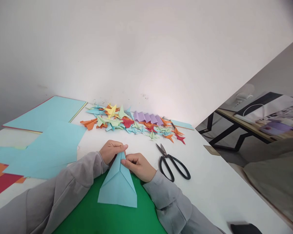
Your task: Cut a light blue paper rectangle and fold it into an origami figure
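Note:
A light blue sheet of paper, folded to a narrow point at its far end, is held up over a green surface. My left hand pinches the pointed tip from the left, thumb on top. Just below the tip, my right hand grips the right edge between thumb and curled fingers. Creases run down from the tip, and the wide end of the paper hangs toward me. Black-handled scissors lie on the table to the right of my right hand, blades slightly apart.
Along the wall lies a pile of small folded paper shapes in several colours, with a pleated purple strip. Blue sheets and a stack cover the left side. A dark object sits near the front right.

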### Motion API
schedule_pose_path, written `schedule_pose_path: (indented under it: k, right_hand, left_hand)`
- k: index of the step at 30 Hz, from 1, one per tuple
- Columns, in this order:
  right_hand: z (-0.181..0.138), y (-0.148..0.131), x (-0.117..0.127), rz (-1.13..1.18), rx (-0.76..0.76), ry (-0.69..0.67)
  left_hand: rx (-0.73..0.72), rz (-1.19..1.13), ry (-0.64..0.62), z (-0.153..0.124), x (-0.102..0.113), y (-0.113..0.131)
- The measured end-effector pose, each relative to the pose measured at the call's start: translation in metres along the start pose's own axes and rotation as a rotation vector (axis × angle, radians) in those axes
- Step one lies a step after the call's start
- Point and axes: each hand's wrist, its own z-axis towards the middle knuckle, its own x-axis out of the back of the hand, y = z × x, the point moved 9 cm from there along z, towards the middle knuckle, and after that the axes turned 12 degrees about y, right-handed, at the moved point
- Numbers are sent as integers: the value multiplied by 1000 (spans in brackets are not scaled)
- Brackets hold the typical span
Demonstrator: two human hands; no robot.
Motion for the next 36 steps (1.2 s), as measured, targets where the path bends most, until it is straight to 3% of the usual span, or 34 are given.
schedule_pose_path:
  k: [16, 21, 24, 28, 32, 36]
  right_hand:
    - [-3, 0, -3, -58, 43, -77]
    - [-3, 4, 4, -6, -24, -41]
    - [-2, 4, 6, 37, -46, -36]
    - [0, 4, 2, 87, -62, -10]
    - [3, 9, 4, -58, -87, 116]
    - [4, 10, 4, -130, -83, 164]
  left_hand:
    - [-86, 18, 414, 6, 45, 16]
    - [-51, -14, 474, 9, 54, 11]
    - [-26, -19, 448, 10, 50, 8]
    - [-151, 109, 301, 6, 30, 17]
    - [-308, 238, 161, -1, 9, 24]
    - [-333, 256, 127, -3, 4, 22]
